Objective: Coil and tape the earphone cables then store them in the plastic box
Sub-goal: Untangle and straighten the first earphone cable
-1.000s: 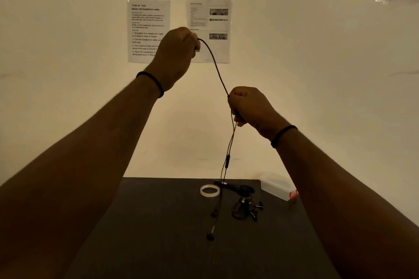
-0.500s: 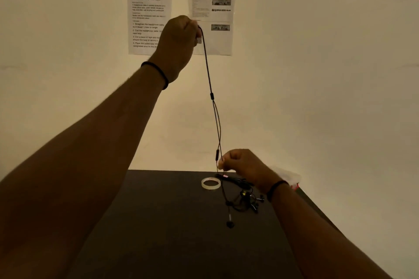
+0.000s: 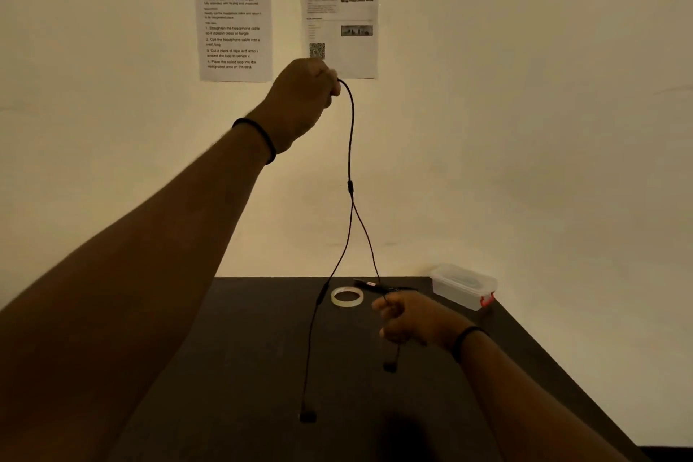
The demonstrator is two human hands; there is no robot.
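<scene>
Earphone cable (image 3: 350, 146) is hanging straight down from the left hand (image 3: 300, 101), which is gripping the top end in a closed fist, high up in front of the papers (image 3: 234, 22) on the wall. Lower down the cable is splitting into two thin lines. One line is dangling on the left with its bud (image 3: 307, 416) just over the near part of the table (image 3: 225, 368). The right hand (image 3: 408, 319) is pinching the other line low over the table, and its bud (image 3: 390, 366) is hanging just below the fingers.

Half a second ago the right hand was pinching both lines together, farther back near the tape roll (image 3: 347, 297). Now it is holding only one line, a bit nearer and more to the right, and the two lines are spreading apart like a letter Y. A full second ago that hand was much higher, close under the left hand. So it is sliding down the cable and pulling it straight.

I think this means the cable is getting free of twists, and it is almost ready for coiling. No coil is made yet, and no tape is on it. The plastic box (image 3: 463, 285) is sitting shut at the far right of the table, well apart from the cable.
</scene>
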